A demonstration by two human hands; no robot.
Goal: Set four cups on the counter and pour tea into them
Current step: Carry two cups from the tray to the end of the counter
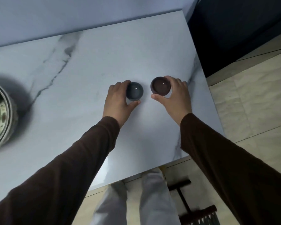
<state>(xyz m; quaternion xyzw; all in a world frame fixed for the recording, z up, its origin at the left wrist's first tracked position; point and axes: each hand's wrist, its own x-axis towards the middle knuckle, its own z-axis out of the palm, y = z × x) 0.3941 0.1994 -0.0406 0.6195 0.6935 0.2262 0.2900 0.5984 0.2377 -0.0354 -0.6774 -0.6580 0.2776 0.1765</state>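
Two small round cups are on the white marble counter (91,65). The grey-blue cup (135,91) stands upright, and my left hand (118,101) wraps its left side with the thumb under its near edge. Just to the right, the dark brown cup (161,86) is tilted slightly toward me, gripped by my right hand (175,96) between thumb and fingers. Both cups look empty. A narrow gap separates them. No teapot is in view.
A large patterned ceramic vessel (0,117) stands at the counter's left edge. The counter ends close on the right and near side, with tiled floor (250,101) beyond. A dark cabinet (234,30) is at the back right; a dark wooden object (199,213) lies on the floor below.
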